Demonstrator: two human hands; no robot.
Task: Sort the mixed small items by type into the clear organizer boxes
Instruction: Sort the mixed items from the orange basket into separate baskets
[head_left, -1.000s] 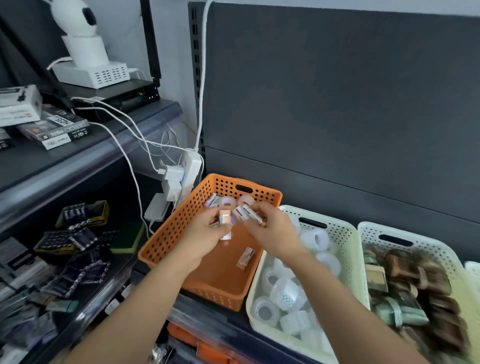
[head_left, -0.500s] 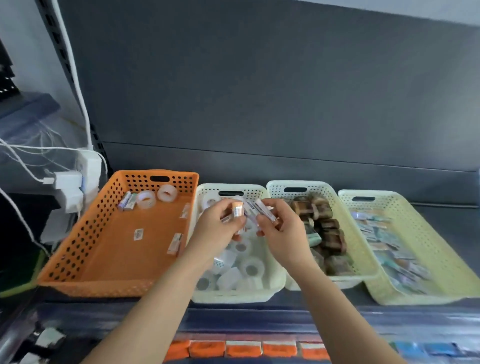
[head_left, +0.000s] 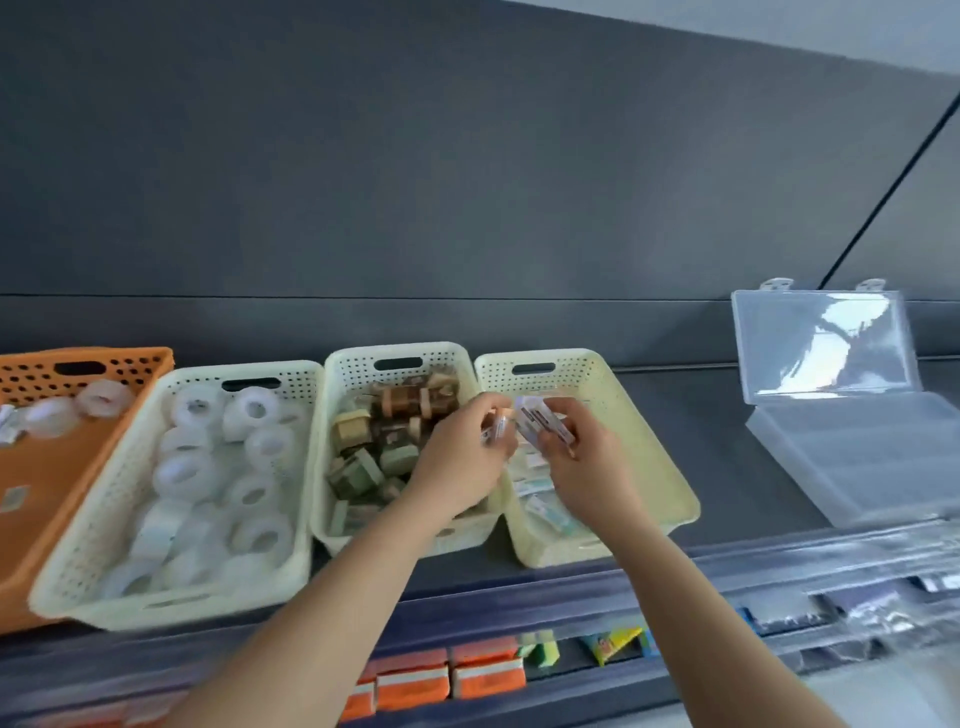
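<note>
Both hands have travelled rightward from over the tape-roll basket (head_left: 171, 597) to centre frame, above the rightmost cream basket (head_left: 644, 467). The left hand (head_left: 467, 462) pinches one small packet (head_left: 496, 427) and the right hand (head_left: 584, 467) pinches several fanned packets (head_left: 543, 423), fingers curled. The clear organizer box (head_left: 872, 457), right of frame, stands lid-up and apparently unfilled, and the orange basket (head_left: 52, 467) at left holds loose rolls (head_left: 104, 397), so sorting looks unfinished.

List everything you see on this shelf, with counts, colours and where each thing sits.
orange basket: one, orange, far left
cream baskets: three, cream, side by side, middle
tape rolls: many, whitish, left cream basket
small blocks: many, brown and green, middle cream basket
flat packets: several, pale, right cream basket
organizer box: one, clear, lid open, far right
left hand: one, holds a small item
right hand: one, holds small packets
</note>
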